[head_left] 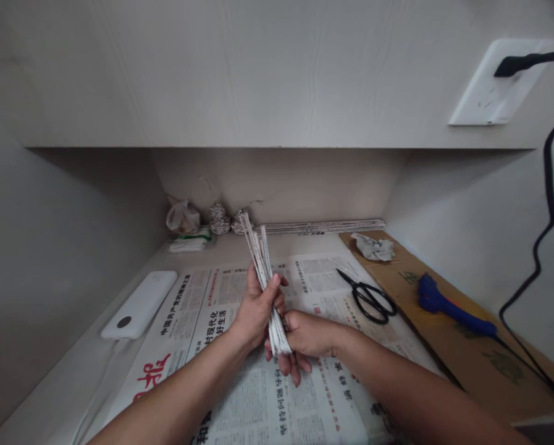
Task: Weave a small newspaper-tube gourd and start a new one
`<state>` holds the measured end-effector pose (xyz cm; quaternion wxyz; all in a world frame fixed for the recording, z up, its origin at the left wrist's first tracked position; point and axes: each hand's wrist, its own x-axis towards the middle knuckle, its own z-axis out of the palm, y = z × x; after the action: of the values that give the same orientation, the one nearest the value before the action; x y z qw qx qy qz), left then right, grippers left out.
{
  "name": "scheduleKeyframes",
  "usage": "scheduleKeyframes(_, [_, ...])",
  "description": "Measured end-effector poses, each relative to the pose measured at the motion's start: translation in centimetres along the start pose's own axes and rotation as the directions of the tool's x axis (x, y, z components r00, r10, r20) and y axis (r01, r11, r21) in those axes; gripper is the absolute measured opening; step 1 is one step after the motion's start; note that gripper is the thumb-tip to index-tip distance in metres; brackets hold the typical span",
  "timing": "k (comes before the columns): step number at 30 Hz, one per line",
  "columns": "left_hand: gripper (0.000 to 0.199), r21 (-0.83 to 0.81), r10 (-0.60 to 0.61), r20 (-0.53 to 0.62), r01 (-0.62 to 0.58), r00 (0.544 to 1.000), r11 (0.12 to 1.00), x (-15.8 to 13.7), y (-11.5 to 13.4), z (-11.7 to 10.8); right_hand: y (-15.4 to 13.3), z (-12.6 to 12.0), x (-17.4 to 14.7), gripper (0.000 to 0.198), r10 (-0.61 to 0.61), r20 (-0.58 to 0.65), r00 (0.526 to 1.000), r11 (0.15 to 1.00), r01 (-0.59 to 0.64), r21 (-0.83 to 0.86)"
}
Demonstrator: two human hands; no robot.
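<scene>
A bundle of thin rolled newspaper sticks (260, 259) stands tilted above the newspaper sheets (188, 346), its upper ends fanned slightly apart. My left hand (260, 304) is closed round the middle of the bundle, thumb across the front. Lower down, my right hand (304, 339) grips the bundle near its bottom end, with some fingers passing behind it and their tips showing below. The sticks' lower ends look pressed tightly together. Part of the right thumb and palm is hidden.
Black-handled scissors (373, 300) lie to the right, near a blue glue gun (453, 306) on cardboard (485, 364). Crumpled paper (373, 247) sits behind. A white power bank (140, 304) lies left. More paper sticks (323, 227) and a woven gourd shape (219, 219) line the back wall.
</scene>
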<state>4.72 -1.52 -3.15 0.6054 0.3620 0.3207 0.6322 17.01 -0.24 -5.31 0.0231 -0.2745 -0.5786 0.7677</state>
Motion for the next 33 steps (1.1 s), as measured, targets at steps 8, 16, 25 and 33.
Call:
scheduleKeyframes(8, [0.052, -0.070, -0.095, -0.008, 0.094, 0.995, 0.993, 0.3, 1.1, -0.1, 0.3, -0.1, -0.1, 0.011, 0.031, 0.062, 0.998, 0.999, -0.033, 0.030])
scheduleKeyframes(16, [0.056, 0.004, 0.008, -0.029, -0.008, 1.000, 1.000, 0.2, 1.2, -0.2, -0.3, 0.9, -0.2, 0.015, 0.064, 0.021, 0.998, 0.998, -0.064, -0.002])
scheduleKeyframes(25, [0.056, -0.113, -0.121, 0.045, 0.125, 0.992, 0.986, 0.3, 1.6, -0.4, -0.5, 0.7, -0.5, 0.012, 0.075, 0.043, 0.996, 0.997, -0.074, -0.033])
scheduleKeyframes(33, [0.038, -0.159, -0.170, 0.170, 0.197, 0.971, 0.967, 0.7, 2.0, -0.9, -0.4, 0.7, -0.5, 0.013, 0.017, 0.095, 0.995, 0.999, -0.020, 0.033])
